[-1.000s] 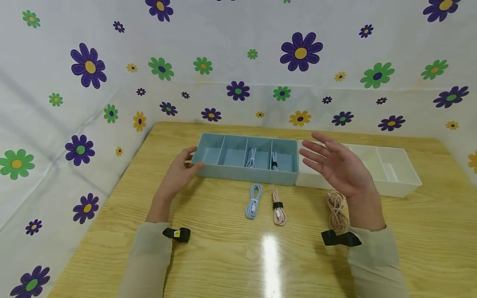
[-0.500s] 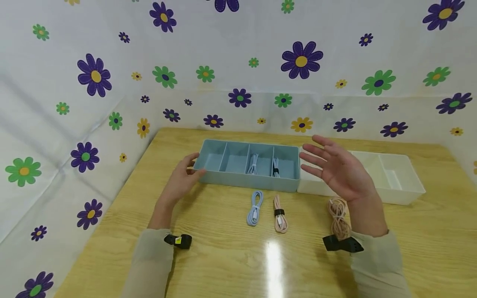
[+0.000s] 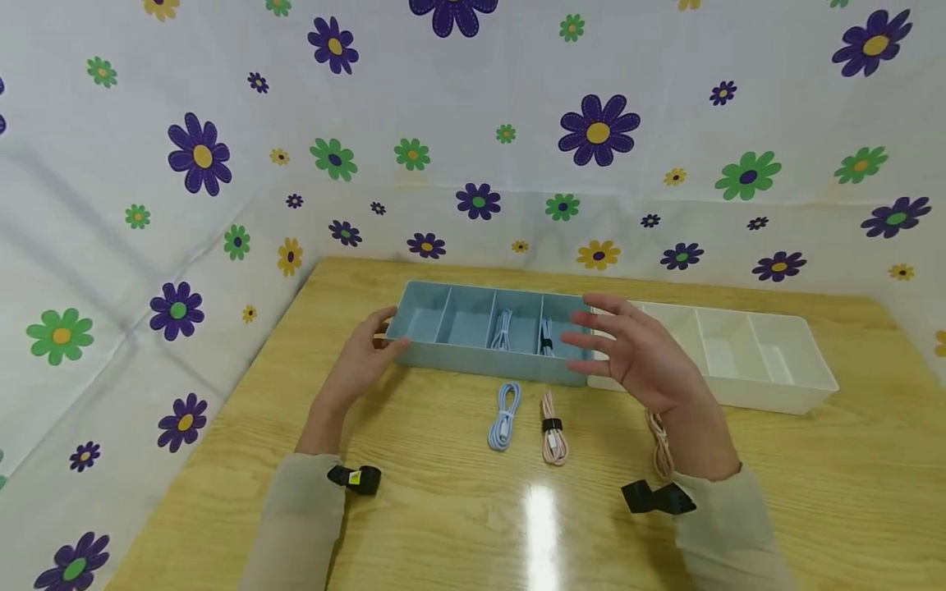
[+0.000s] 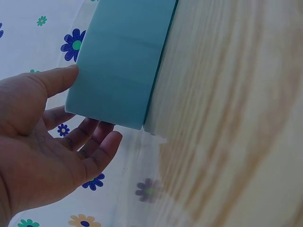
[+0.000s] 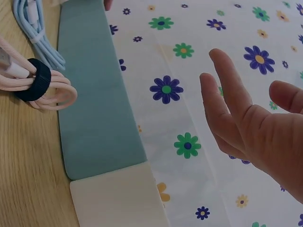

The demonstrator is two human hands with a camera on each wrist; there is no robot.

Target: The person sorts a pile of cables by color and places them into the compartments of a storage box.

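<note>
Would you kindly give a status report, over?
Left grip touching blue rectangular plastic box, two blue cable bundles inside. Right grip raised, empty. White rectangular plastic box against right end.

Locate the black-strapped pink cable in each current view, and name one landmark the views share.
Head: the black-strapped pink cable is in the lower half, slightly right of centre, in front of the blue box.
Left wrist: not in this picture.
Right wrist: upper left, reaching the left edge; the black-strapped pink cable partly overlaps the box in view.
Shared landmark: the blue box, visible in all three.
</note>
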